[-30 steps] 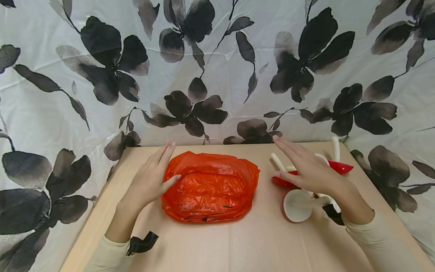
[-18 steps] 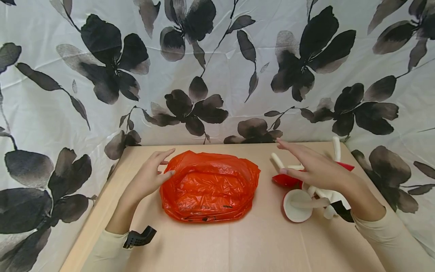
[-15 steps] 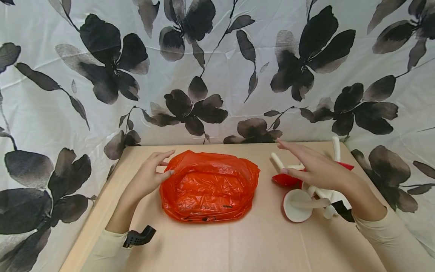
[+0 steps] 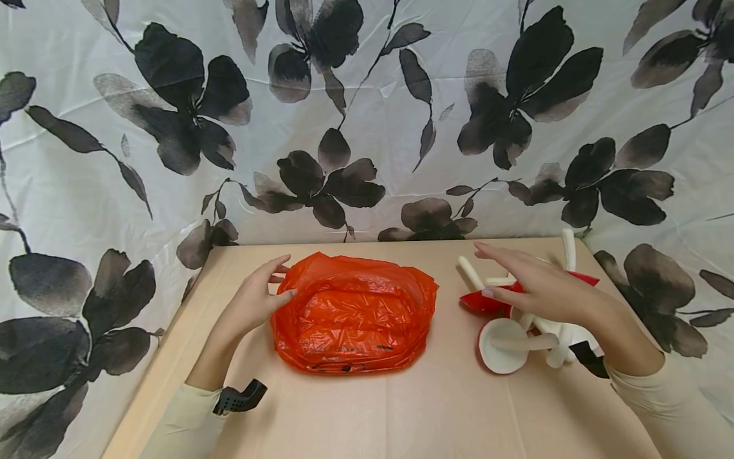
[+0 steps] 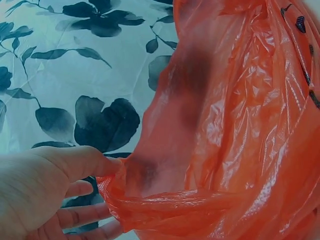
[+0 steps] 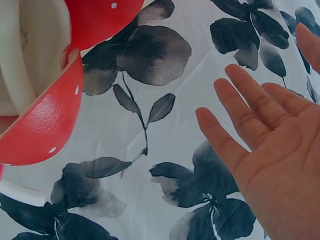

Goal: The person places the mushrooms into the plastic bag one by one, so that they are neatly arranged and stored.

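Observation:
A crumpled red plastic bag (image 4: pixel 355 319) lies at mid-table, its opening edge raised. My left hand (image 4: pixel 249 309) is at its upper left edge; in the left wrist view the thumb of this hand (image 5: pixel 47 192) overlaps the bag's rim (image 5: pixel 165 202), pinching it against bent fingers partly hidden behind. My right hand (image 4: pixel 553 290) hovers with extended fingers above red-and-white mushroom-shaped pieces (image 4: pixel 484 303), holding nothing. In the right wrist view the same hand (image 6: pixel 265 145) is spread, apart from the red cap with white dots (image 6: pixel 55 120).
A mushroom piece with a pale round underside and stem (image 4: pixel 500 347) lies nearest the front, with white parts beside it. Another pale stem (image 4: pixel 568 250) stands at the back right. Behind the wooden table (image 4: pixel 367 421) hangs a floral cloth (image 4: pixel 401 121).
My left hand has shifted slightly left and its fingers have bent in at the bag's edge. My right hand has moved a little right and down. The bag's left edge has moved slightly outward.

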{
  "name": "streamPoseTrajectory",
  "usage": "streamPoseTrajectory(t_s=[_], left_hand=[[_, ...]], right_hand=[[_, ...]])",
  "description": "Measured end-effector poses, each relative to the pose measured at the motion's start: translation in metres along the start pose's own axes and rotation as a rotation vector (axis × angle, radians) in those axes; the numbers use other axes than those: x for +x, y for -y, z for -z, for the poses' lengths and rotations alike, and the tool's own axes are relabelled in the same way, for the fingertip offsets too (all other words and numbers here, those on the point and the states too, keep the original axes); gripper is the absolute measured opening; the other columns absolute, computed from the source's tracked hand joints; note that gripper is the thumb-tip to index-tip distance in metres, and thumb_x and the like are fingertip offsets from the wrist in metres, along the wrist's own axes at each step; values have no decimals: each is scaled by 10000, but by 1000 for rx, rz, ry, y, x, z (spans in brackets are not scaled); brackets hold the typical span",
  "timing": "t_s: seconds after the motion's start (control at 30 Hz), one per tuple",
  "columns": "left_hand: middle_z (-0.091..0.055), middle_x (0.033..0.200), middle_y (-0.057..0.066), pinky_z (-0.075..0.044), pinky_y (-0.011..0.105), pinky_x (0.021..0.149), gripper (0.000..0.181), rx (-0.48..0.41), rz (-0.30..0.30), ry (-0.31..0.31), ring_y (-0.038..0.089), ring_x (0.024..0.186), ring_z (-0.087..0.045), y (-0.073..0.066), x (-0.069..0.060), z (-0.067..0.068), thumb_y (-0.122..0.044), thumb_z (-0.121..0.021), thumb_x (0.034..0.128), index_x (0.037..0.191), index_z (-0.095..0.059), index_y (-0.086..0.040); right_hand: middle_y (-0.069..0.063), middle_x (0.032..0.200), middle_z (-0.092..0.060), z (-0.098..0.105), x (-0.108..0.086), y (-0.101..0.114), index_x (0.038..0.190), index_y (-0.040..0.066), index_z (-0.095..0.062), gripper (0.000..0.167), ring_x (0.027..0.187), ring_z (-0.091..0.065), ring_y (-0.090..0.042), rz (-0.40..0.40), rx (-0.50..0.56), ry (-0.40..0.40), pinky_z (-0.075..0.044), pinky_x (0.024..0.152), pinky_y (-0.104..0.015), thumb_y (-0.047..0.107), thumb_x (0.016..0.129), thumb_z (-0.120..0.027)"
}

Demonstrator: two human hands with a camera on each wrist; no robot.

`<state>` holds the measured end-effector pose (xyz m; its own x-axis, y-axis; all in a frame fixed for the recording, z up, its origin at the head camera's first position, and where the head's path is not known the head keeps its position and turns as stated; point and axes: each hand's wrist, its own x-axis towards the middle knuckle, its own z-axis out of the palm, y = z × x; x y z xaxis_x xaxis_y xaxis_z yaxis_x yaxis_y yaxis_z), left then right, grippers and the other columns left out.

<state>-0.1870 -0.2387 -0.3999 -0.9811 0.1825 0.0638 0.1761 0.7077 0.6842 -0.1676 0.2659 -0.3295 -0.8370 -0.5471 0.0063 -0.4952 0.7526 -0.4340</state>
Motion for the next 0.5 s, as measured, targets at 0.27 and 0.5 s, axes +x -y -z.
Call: streamPoseTrajectory(t_s=[0.27,0.5], left_hand=[[-620,1282,211,-617,379,791,667,-19,35,24,325,1031,-639,4,7,-1,-99,-703,912,1522,-434,-90],[-636,1144,201,-576,246,713,618,-71,10,20,259,879,-646,10,8,-5,-10,-694,900,1480,-485,-55]], right_hand=[[-93,1552,-463,-1,-3,-4,1619,206,-259,826,1422,-404,-383,-1,13,10,-411,1070,-649,284,944,-729],[-94,1527,-504,-4,-6,-12,1556,136,-406,733,1357,-507,-353,19,-14,14,-504,1019,-551,284,926,-750]])
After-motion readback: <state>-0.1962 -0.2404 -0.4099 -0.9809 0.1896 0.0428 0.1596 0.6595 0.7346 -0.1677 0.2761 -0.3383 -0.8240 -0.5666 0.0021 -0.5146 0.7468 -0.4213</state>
